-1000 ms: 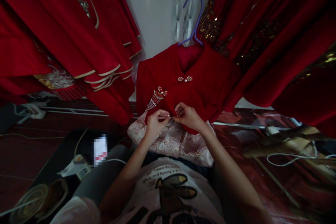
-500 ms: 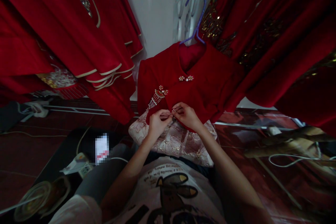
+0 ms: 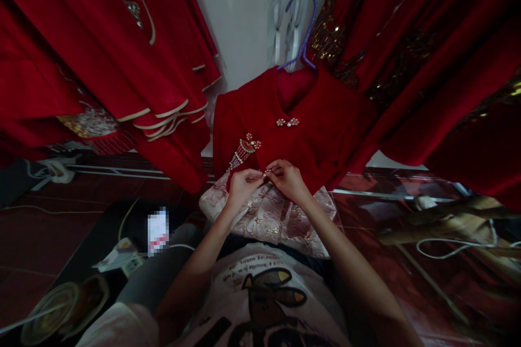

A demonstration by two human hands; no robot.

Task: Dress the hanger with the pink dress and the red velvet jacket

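Observation:
A red jacket [image 3: 244, 108] on a purple hanger [image 3: 304, 46] lies before me, its lower part over a pale pink brocade skirt [image 3: 277, 222]. Near its hem, my left hand [image 3: 245, 185] and my right hand [image 3: 286, 179] pinch a small beaded clasp [image 3: 267, 172] from either side, fingertips almost meeting. Much of the clasp is hidden by the fingers. Higher on the jacket front sits another pearl flower clasp [image 3: 287, 122]. To its left is a fan-shaped brooch [image 3: 245, 147] with hanging bead strands.
Red garments [image 3: 163, 65] with pale piping hang at left, and sequined red ones [image 3: 407, 65] at right. A power strip [image 3: 132, 265] and a plastic-lidded container [image 3: 52, 309] rest on a dark surface at lower left. A white cord [image 3: 443, 249] lies at right.
Both hands stay at the hem; their fingertips have drawn slightly apart, so more of the beaded clasp shows between them. The jacket has barely shifted.

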